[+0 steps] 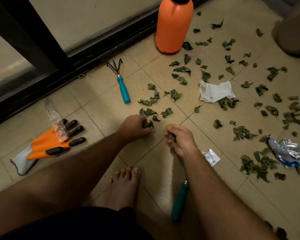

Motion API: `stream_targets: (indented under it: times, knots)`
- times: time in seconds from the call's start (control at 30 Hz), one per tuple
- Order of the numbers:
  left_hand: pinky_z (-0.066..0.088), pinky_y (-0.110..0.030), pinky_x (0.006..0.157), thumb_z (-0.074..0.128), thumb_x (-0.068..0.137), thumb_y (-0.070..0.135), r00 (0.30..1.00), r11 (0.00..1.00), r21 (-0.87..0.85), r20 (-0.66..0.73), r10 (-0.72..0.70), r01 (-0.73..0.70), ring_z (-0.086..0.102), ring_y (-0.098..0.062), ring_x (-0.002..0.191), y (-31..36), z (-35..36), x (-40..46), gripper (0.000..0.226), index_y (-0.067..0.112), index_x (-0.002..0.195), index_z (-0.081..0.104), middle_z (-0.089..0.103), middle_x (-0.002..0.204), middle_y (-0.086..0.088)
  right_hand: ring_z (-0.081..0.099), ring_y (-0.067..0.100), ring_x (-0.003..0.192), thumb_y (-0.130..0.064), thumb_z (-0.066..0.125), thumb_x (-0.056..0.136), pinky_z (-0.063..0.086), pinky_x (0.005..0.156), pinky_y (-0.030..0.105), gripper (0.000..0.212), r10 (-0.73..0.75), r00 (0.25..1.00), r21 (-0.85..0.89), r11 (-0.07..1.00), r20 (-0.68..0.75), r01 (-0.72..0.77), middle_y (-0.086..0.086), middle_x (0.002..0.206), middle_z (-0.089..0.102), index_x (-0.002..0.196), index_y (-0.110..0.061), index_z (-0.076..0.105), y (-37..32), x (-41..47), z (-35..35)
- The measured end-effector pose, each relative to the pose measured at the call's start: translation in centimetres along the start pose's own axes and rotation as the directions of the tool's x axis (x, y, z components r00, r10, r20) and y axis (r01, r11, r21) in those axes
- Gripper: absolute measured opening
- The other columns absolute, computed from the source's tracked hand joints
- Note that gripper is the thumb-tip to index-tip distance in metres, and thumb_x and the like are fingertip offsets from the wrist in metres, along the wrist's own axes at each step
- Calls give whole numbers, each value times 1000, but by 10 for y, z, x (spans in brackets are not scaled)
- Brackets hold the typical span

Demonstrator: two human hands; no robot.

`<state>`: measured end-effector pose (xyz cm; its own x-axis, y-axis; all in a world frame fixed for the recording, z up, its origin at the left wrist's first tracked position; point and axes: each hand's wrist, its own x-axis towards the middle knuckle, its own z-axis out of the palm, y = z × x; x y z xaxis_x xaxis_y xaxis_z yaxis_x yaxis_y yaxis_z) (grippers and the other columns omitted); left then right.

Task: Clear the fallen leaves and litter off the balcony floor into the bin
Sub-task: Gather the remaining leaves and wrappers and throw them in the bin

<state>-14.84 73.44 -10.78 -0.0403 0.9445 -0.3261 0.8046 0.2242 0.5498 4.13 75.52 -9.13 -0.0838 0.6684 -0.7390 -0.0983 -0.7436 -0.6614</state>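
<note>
Low over the tiled floor (97,94), near the bare foot (124,186), both hands are picking up leaves. The left hand (134,125) has its fingers curled round a small bunch of dry leaves right at the floor, likely to scoop more in. The right hand (179,138), just beside it, is curled too, with bits of leaf showing between the fingers. Holding a bunch in each hand means fewer trips to the bin.

Just past the hands lie more fallen leaves (150,111), so they are easy to reach next. Many more are spread out to the right and far side.

Litter sits among them: a crumpled white paper (215,91), a shiny foil wrapper (287,152) at the right, and a small white packet (211,156) beside the right wrist.

A hand rake (121,82) lies unused on the far left, and orange gloves (50,144) lie on the left. An orange bottle (173,25) stands far off. A grey round shape (294,30) at the far right may be the bin, but I cannot tell. A teal tool handle (179,203) pokes out under the right arm.
</note>
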Motion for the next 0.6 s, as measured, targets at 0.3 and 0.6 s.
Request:
stream_targets:
  times: [0.3, 0.6]
  knots:
    - [53, -27, 62, 57, 96, 11, 967, 683, -690, 104, -233, 239, 63, -18, 83, -23, -26, -20, 34, 24, 126, 49, 63, 105, -11, 62, 8, 81, -34, 74, 86, 45, 61, 21, 19, -454, 889, -701, 653, -60, 287, -7, 89, 69, 92, -16, 72, 4, 25, 40]
    - [45, -22, 60, 64, 93, 28, 964, 814, -553, -70, -257, 177, 54, -12, 75, -26, -30, -5, 19, 13, 105, 60, 58, 87, -1, 59, 14, 83, -31, 66, 90, 47, 65, 27, 14, -514, 856, -944, 251, 58, 214, -4, 92, 66, 100, -20, 67, 6, 40, 63]
